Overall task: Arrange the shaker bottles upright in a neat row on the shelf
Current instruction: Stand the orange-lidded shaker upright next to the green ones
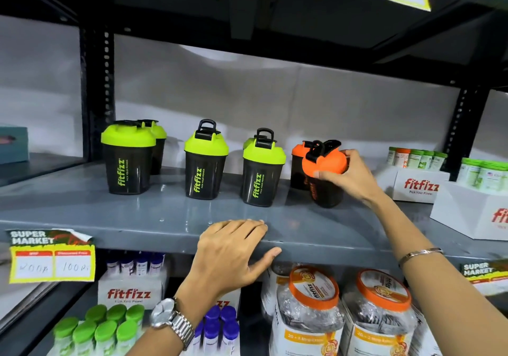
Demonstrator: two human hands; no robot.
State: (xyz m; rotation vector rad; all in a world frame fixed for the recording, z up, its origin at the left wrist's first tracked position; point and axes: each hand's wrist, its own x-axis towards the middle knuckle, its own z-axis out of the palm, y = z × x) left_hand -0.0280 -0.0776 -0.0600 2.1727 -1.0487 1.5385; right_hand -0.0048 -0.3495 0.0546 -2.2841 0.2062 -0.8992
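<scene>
Black shaker bottles stand on the grey shelf (115, 212). Three with lime-green lids form the front row: one at the left (127, 157), one in the middle (205, 164) and one right of it (262, 173). More green-lidded ones stand partly hidden behind the left and right ones. My right hand (347, 175) grips the orange lid of a tilted orange-lidded shaker (325, 179) at the row's right end. Another orange-lidded shaker (298, 163) stands behind it. My left hand (233, 251) rests flat on the shelf's front edge, holding nothing.
White fitfizz boxes (420, 184) with green-capped tubes sit at the shelf's right end. Below are jars with orange lids (313, 295), tubes with green caps (96, 328) and purple caps. A black upright post (96, 94) stands at the left, with a yellow price tag (52, 259) on the shelf edge.
</scene>
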